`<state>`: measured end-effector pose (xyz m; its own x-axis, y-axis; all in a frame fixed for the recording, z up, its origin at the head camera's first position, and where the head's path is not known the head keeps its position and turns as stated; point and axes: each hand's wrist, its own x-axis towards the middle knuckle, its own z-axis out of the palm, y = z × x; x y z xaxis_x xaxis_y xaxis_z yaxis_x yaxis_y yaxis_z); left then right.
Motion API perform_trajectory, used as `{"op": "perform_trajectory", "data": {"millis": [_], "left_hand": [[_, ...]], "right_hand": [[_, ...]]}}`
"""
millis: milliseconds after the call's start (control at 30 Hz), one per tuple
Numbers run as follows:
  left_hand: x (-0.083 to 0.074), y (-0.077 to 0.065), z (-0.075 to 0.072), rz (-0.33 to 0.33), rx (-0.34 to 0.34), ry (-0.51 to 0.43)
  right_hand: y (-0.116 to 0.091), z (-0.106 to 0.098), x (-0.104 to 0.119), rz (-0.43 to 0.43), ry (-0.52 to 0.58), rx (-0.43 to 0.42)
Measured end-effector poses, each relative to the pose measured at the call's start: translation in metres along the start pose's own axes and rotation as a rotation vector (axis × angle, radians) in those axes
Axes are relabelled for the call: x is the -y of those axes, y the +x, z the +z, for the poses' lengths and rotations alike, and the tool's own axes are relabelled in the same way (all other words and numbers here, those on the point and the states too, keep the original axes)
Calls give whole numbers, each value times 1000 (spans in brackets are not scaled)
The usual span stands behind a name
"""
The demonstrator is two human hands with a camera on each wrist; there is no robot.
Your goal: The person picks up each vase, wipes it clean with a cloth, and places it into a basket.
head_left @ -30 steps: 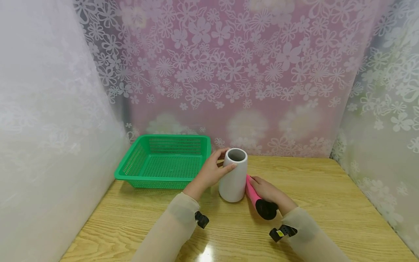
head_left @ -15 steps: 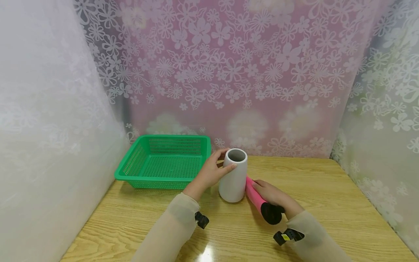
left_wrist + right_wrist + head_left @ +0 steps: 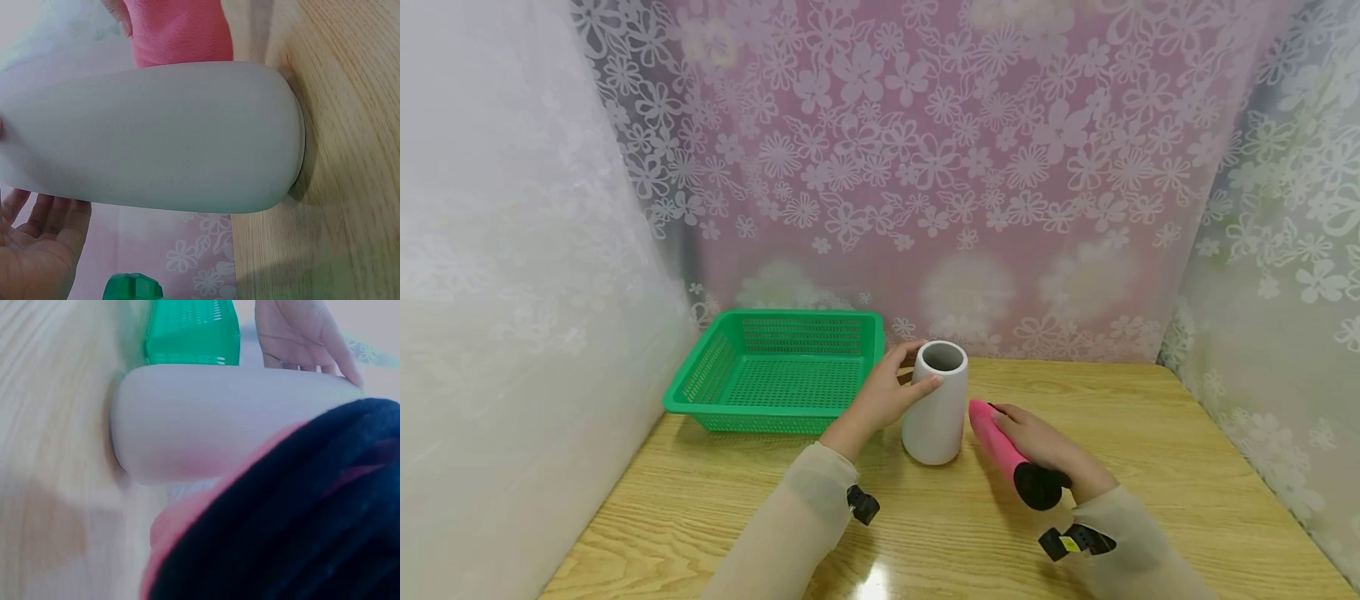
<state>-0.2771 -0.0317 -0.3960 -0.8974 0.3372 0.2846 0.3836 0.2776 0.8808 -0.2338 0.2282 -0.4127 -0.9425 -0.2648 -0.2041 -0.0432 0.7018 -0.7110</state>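
A white vase (image 3: 934,417) with a round opening stands upright on the wooden table. My left hand (image 3: 886,387) holds it near the top, thumb on the near side and fingers behind. To its right, my right hand (image 3: 1030,437) grips a folded cloth (image 3: 996,437), fleecy pink outside with black layers at the near end. In the head view a narrow gap parts the cloth from the vase. The right wrist view has the black folds (image 3: 281,512) large in front, covering part of the vase (image 3: 187,419); the right fingers are hidden there.
A green perforated plastic basket (image 3: 775,410) sits at the back left, close behind the left hand. The wooden table (image 3: 1165,467) stretches to the right and front. Flower-patterned curtains (image 3: 970,167) enclose the back and sides.
My right hand has moved right with the cloth, from against the vase's side to a little apart from it. The left hand and the vase have stayed in place.
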Motion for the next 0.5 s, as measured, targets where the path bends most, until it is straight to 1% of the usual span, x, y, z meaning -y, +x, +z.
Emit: {"op": "perform_trajectory", "data": {"millis": [167, 333, 500], "left_hand": [[0, 0, 1, -1, -1, 1], [1, 0, 1, -7, -2, 5], [1, 0, 1, -8, -2, 4]], "right_hand": [[-2, -11, 0, -23, -31, -24], [-3, -23, -1, -58, -115, -81], [-1, -35, -5, -70, -174, -119]]}}
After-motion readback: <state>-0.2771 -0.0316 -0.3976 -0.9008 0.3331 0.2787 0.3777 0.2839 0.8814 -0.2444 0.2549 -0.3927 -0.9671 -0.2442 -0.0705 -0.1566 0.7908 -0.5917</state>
